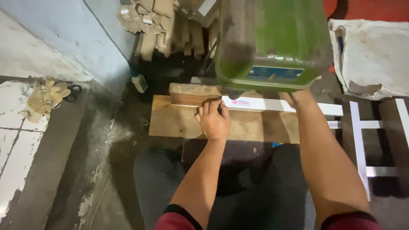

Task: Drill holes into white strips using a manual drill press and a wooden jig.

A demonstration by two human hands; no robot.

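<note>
Fingers [208, 108] of the left hand [214, 121] curl down onto the long white flat strip [272, 104], pressing it against the brown wooden board [179, 121] just under the green metal machine [272, 42]. Beneath that machine, the right hand [298, 99] touches the strip; I cannot tell its grip.

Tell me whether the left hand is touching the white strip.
Touching. In the head view, the left hand has its fingertips on the left end of the white strip on the wooden board.
</note>
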